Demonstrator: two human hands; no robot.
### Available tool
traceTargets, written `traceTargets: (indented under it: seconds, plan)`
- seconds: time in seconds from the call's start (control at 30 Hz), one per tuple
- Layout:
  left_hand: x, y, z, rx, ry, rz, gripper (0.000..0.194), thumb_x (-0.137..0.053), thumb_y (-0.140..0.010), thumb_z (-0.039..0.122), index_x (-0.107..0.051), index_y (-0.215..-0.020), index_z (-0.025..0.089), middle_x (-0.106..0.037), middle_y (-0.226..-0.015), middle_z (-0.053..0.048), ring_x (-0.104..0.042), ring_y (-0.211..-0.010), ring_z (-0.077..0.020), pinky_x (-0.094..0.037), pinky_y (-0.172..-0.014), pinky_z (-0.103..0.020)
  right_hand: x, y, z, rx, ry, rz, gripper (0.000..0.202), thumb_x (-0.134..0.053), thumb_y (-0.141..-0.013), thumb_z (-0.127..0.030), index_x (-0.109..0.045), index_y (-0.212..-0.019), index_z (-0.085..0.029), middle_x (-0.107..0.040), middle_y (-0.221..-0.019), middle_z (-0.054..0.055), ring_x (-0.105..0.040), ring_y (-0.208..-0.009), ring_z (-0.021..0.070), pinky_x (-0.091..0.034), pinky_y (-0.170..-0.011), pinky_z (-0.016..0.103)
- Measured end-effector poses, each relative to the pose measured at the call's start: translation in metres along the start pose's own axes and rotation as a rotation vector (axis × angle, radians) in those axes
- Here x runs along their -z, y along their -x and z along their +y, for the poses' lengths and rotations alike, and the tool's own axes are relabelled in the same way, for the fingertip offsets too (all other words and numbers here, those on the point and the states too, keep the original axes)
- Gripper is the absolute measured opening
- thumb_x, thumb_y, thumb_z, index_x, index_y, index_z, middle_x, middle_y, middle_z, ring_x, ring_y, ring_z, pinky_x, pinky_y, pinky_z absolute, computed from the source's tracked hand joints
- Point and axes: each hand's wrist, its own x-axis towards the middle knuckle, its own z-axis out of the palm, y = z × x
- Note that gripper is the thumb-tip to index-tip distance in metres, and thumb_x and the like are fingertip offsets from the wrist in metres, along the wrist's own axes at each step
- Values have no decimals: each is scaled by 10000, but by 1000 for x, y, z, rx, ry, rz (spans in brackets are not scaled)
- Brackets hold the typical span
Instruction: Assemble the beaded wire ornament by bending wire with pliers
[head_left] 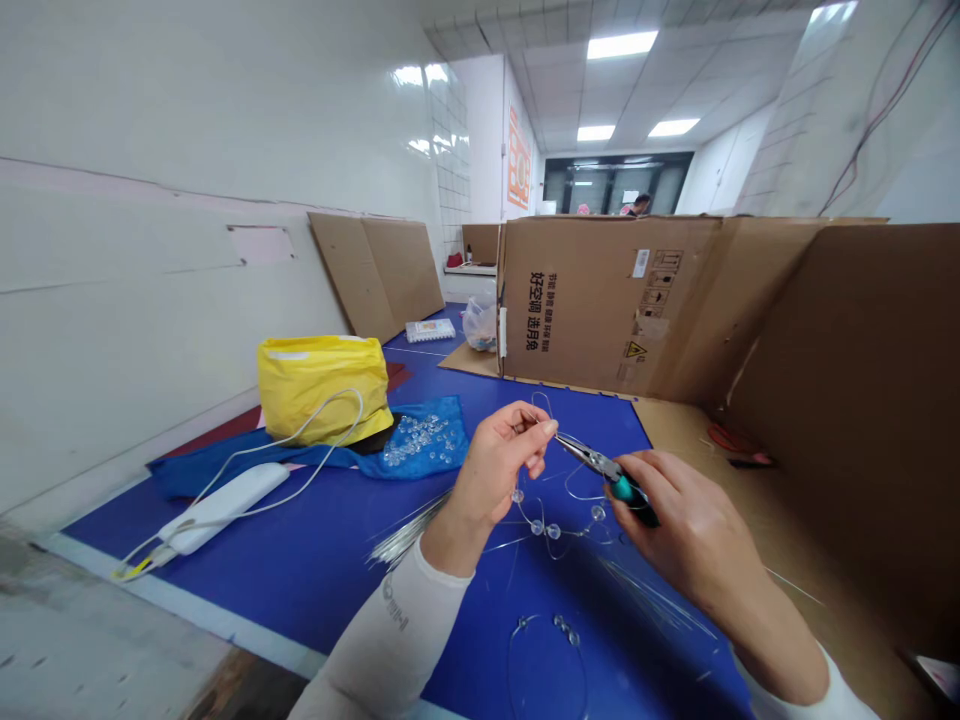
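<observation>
My left hand (496, 462) is closed, thumb and fingers pinching a thin silvery wire (541, 397) that loops up above them. Wrapped around the dark green handles of needle-nose pliers (598, 461) is my right hand (694, 525). The pliers' jaws meet the wire right at my left fingertips; whether they are clamped on it, I cannot tell. Below both hands hangs a curved wire strand with several clear round beads (553, 531). Lower on the blue table top (330, 560) lies a wire ring (509, 665) with a few clear beads.
Bundles of straight wire (409, 535) lie beside my left forearm and under my right hand. Many clear beads (424, 440) rest on a blue cloth (450, 410). Further left are a yellow bag (322, 385) and a white power strip (225, 508). Cardboard (600, 300) walls the back and right.
</observation>
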Motion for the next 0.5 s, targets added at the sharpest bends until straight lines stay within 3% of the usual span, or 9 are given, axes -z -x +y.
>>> traceTargets:
  seconds: [0.5]
  plan:
    - [12,-8,4,187,-35,-134,302,-851,-695,302,-600,-792,165,-473,-577,75,-386,-473,-45,-322,-416,-170,9,-2,9,119,184,-50,183,-513,-1013,-236,-653,-1028,-119,-691,-920,139,-589,-767,263,-447,-689,378]
